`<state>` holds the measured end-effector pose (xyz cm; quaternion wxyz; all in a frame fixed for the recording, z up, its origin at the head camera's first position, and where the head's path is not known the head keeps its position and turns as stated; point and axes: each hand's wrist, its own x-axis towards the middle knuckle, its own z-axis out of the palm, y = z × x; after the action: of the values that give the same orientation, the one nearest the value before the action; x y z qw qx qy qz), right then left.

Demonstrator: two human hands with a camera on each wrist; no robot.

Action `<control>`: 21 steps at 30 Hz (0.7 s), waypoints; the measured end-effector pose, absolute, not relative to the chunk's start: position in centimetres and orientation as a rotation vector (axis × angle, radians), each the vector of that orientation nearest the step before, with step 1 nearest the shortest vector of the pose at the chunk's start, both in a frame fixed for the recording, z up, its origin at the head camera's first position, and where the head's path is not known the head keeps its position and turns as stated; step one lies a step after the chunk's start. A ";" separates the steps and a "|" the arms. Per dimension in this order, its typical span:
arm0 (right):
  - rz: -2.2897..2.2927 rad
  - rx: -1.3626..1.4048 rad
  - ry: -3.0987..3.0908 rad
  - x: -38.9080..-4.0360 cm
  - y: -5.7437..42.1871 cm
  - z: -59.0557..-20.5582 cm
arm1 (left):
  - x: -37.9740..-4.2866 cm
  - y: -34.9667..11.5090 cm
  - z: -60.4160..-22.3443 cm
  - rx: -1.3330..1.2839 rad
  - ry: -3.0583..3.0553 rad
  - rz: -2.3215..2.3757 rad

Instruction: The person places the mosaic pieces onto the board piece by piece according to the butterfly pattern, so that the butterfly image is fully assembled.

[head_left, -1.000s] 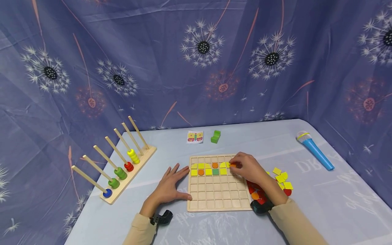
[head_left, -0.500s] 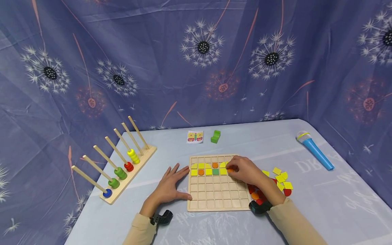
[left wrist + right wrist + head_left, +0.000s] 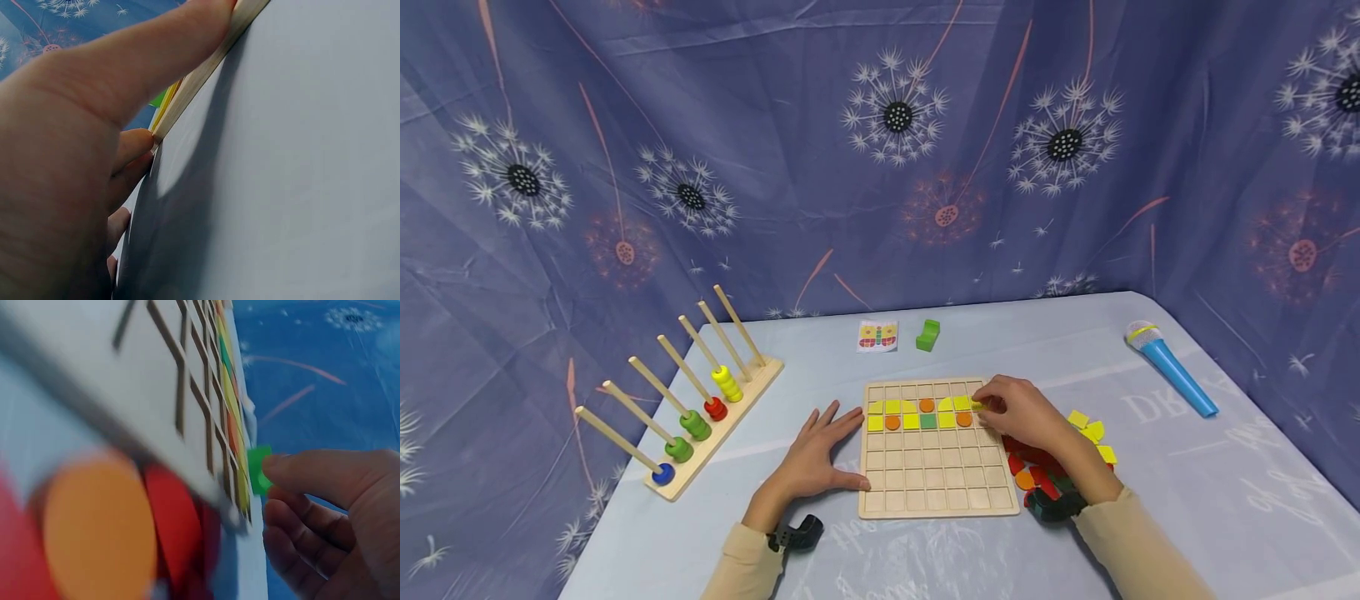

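My left hand (image 3: 818,457) lies with fingers spread at the left edge of a wooden grid board (image 3: 917,479). In the left wrist view its thumb (image 3: 187,37) touches the board's side. Two rows of flat pieces fill the grid near its far side: yellow squares (image 3: 911,421) and quarter-rounds, orange discs (image 3: 964,419) and a green square (image 3: 928,421). My right hand (image 3: 1022,412) is over the board's right edge, fingertips close by a yellow quarter-round (image 3: 977,406). Its fingers are loosely curled; no piece shows between thumb and fingers in the right wrist view.
Right of the board lie loose red pieces (image 3: 1037,477), an orange disc (image 3: 100,531) and yellow squares (image 3: 1078,418). Behind it are a butterfly picture card (image 3: 877,336) and a green block (image 3: 928,335). A bead-and-peg stand (image 3: 715,421) stands left; a blue toy microphone (image 3: 1172,367) lies right.
My right hand set an orange disc into the second row, let it go and moved a little right. My left hand stays in place at the board's edge.
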<state>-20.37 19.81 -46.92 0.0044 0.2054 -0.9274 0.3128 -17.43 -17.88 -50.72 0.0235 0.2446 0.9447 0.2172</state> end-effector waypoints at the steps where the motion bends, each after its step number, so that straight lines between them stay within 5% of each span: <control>1: 0.970 0.609 -2.915 -20.3 20.3 -46.8 | -17.4 -17.9 -50.7 0.754 2.926 0.669; 21: 0.937 0.210 -2.998 -18.5 28.6 -47.6 | -17.3 -17.8 -50.5 0.756 2.919 0.688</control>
<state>-18.47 28.62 -47.60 -0.0033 0.0667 -0.9524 0.2976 -17.30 -17.78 -50.52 0.0243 0.2445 0.9435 0.2224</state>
